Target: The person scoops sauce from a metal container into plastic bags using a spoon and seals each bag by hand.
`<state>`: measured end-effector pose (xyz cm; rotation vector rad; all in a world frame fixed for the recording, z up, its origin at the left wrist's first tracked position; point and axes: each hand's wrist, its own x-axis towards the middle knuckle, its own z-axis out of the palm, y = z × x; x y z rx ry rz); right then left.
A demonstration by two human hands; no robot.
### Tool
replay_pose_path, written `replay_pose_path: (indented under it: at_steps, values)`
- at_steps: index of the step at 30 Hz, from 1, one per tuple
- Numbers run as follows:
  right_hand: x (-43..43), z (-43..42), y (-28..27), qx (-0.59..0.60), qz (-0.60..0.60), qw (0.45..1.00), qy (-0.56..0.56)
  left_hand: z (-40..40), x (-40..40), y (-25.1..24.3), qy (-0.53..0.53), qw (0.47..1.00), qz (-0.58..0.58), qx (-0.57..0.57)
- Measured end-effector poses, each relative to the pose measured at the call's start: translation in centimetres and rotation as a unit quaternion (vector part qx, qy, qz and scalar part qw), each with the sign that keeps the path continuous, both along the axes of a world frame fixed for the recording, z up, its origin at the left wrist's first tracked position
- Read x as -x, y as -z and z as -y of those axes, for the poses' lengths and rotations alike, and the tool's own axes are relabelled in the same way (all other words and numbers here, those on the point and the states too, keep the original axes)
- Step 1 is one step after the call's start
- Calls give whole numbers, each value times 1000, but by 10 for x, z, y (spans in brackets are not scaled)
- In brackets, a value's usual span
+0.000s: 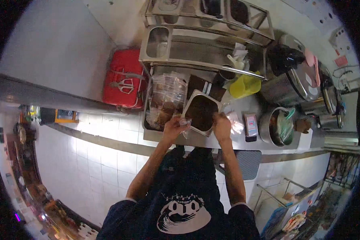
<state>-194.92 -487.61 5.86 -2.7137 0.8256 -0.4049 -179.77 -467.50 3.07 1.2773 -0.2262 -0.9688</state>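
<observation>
My left hand (171, 129) pinches a small clear plastic bag (186, 123) beside the near left edge of a steel food pan (210, 97). The pan sits tilted on the steel counter and holds a dark brown filling (201, 111), too dim to name. At the pan's right side is my right hand (222, 127), blurred, with its fingers curled at the rim. Whether it grips anything cannot be made out. Left of the pan, a tray (145, 123) is loaded with several clear bags of brown contents (168, 93). More clear plastic (235, 121) lies right of my right hand.
Behind the pan are a dark packet (198, 81) and yellow plastic cups (246, 85). A small box (251, 126), a steel pot (267, 129) and large lidded pots (288, 85) stand rightward. A red case (123, 78) is at left; a steel rack (204, 64) overhangs the back. A grey stool (249, 165) is below.
</observation>
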Motion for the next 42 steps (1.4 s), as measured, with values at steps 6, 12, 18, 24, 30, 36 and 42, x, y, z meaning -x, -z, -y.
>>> replay_pose_path:
  at_steps: [6,12,18,24,30,36,42]
  values:
    - [36,-3,-11,-79,22,997,-7,2,-11,-8,56,996,43,-56]
    - [48,20,-1,-38,38,997,54,7,-7,-21,88,985,138,-47]
    - [66,6,-17,-44,39,994,88,13,-4,-22,127,931,328,-96]
    - [89,-12,26,-153,15,980,127,22,8,-50,137,916,370,-69]
    - [111,-39,97,-458,170,852,191,20,8,-47,155,894,412,-82]
    - [84,-50,63,-592,201,744,235,6,-5,-20,125,952,272,-66]
    - [79,-38,26,-610,204,732,225,-3,-18,9,91,986,135,-20]
